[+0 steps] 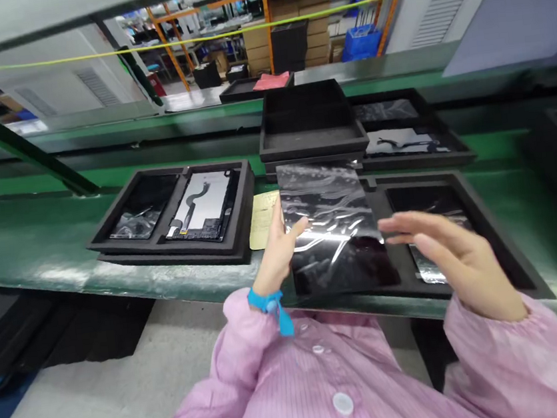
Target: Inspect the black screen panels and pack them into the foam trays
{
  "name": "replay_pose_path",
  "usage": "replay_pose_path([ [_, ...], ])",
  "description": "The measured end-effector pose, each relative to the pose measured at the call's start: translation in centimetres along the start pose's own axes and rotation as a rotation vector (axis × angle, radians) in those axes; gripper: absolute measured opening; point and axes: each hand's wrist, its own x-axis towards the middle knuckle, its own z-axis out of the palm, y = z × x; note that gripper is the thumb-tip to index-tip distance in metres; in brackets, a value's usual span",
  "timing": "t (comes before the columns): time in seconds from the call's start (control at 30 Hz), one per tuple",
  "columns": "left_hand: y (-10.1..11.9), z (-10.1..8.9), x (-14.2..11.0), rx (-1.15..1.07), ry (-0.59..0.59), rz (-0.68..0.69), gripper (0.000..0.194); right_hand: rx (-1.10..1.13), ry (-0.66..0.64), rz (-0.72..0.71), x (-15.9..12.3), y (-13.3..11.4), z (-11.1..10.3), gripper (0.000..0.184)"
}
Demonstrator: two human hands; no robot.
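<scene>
My left hand [279,252], with a blue band at its wrist, grips the left edge of a glossy black display panel [339,256] covered in wrinkled clear film. The thumb lies on the panel's front, and the other fingers are mostly hidden behind it. Beside the panel's right edge, my right hand [458,259] hovers with fingers stretched out and apart, holding nothing. Beneath both is a black foam tray [498,244], and another film-covered panel [425,199] lies in its right compartment.
To the left, stacked foam trays [243,206] hold a dark panel [144,201] and one showing its pale back and ribbon cable [200,204]. A yellowish paper [262,221] lies alongside. Behind stand a bare-bottomed tray [308,140] and another loaded tray [458,151]. A green post [25,147] rises at left.
</scene>
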Motion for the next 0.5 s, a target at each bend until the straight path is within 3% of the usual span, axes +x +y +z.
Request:
replay_pose_path([
  [0.1, -4.0, 0.2, 3.4, 0.017, -0.063, -0.134, 0.071, -0.166, -0.209, 0.126, -2.7, 0.9, -0.9, 0.029],
  [0.17, -5.8, 0.8, 4.6, 0.041, -0.068, -0.157, 0.063, -0.155, -0.407, 0.195, -4.7, 2.1, -1.6, 0.031],
  [0.27, -5.7, 0.4, 3.8, 0.094, -0.042, -0.1, 0.051, -0.017, -0.828, 0.349, -8.5, 5.2, -2.2, 0.031],
  [0.3, -4.8, -0.4, 2.5, 0.115, -0.051, -0.079, 0.048, 0.03, -0.88, 0.464, -10.1, 6.5, -2.2, 0.031],
  [0.33, -3.8, -1.4, 0.7, 0.13, -0.071, -0.07, 0.044, 0.058, -0.842, 0.6, -11.8, 7.9, -2.0, 0.032],
  [0.37, -2.6, -2.6, -1.5, 0.15, -0.116, -0.063, 0.04, 0.071, -0.719, 0.746, -13.4, 9.1, -1.7, 0.033],
  [0.4, -1.5, -3.9, -4.0, 0.19, -0.192, -0.104, 0.032, 0.058, -0.503, 0.86, -14.8, 10.0, -1.4, 0.034],
  [0.47, 0.0, -6.1, -9.4, 0.156, -0.306, -0.483, 0.027, 0.019, -0.186, 0.928, -16.7, 11.0, -0.5, 0.035],
  [0.5, 0.3, -6.8, -11.7, 0.108, -0.179, -0.671, 0.028, 0.004, -0.073, 0.906, -17.0, 11.0, -0.2, 0.033],
])
